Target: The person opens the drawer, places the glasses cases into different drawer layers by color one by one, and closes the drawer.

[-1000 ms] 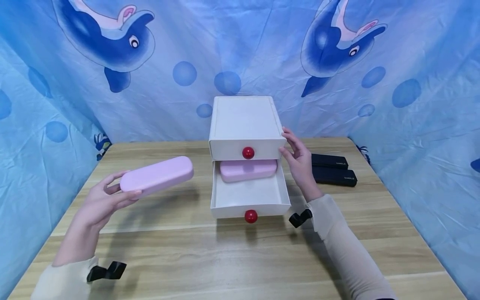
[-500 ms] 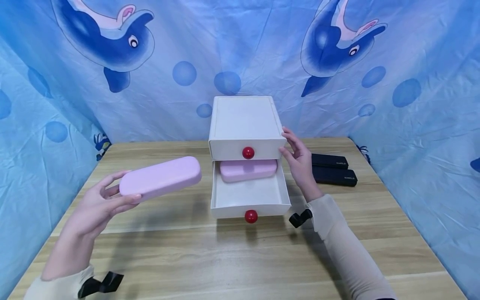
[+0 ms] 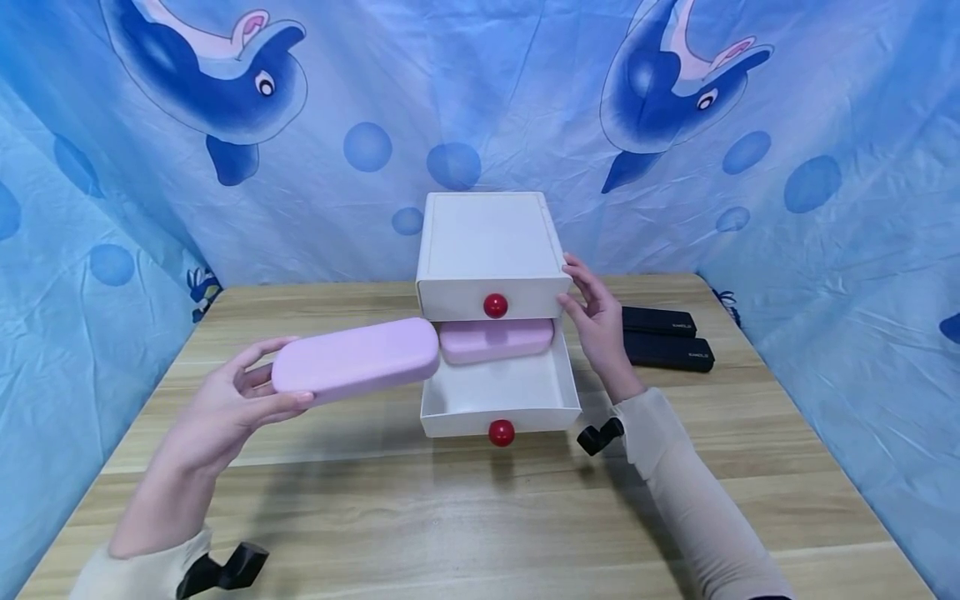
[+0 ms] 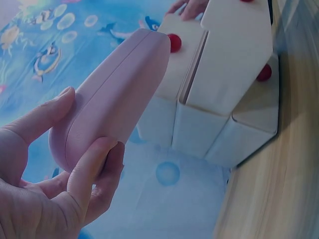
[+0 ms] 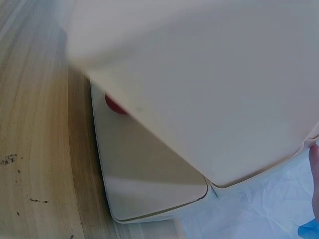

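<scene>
My left hand (image 3: 228, 408) grips a lilac glasses case (image 3: 356, 360) by its left end, thumb on one side and fingers on the other. A seam runs along the case (image 4: 114, 94) in the left wrist view. The case is held in the air, its far end overlapping the left edge of an open drawer (image 3: 498, 392) in the head view. At the back of that drawer lies a second lilac case (image 3: 495, 342). My right hand (image 3: 600, 329) touches the right front corner of the white drawer cabinet (image 3: 491, 237) with extended fingers.
Above the open drawer, the top drawer with a red knob (image 3: 496, 306) is closed. A lower drawer (image 4: 259, 104) is closed too. Two black cases (image 3: 667, 352) lie on the wooden table (image 3: 480, 533) right of the cabinet. A blue curtain (image 3: 510, 108) hangs behind.
My left hand has brought the lilac case rightward, from well left of the cabinet to the open drawer's left edge. My right hand stays at the cabinet corner.
</scene>
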The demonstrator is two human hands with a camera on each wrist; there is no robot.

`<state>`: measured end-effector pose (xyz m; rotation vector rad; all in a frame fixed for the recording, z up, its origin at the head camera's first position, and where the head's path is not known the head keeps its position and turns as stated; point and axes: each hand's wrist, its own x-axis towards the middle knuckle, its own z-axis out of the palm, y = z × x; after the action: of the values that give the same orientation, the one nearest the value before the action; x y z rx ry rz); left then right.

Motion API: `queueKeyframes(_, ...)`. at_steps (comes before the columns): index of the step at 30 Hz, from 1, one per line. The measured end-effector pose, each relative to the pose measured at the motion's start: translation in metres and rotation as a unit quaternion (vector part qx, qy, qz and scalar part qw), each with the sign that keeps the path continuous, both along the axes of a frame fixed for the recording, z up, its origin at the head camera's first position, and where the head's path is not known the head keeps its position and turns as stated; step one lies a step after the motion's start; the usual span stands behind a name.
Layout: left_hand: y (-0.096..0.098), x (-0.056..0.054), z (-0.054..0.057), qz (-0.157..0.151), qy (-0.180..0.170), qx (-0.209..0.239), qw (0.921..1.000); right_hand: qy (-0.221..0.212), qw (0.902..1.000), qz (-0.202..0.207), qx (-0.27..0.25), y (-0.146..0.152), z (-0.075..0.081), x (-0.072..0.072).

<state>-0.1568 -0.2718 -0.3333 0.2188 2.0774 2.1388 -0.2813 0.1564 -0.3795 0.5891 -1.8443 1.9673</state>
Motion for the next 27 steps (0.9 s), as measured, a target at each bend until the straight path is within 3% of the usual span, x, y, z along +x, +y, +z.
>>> queueKeyframes(16,0.056,-0.001,0.013,-0.002,0.008,-0.114,0.9935,0.002,1.0,0.001,-0.008,0.0,-0.002,0.0)
queueKeyframes(27,0.076,-0.009,0.014,-0.012,0.003,-0.119,0.9928,0.004,0.9999,0.002,-0.013,-0.001,-0.001,0.002)
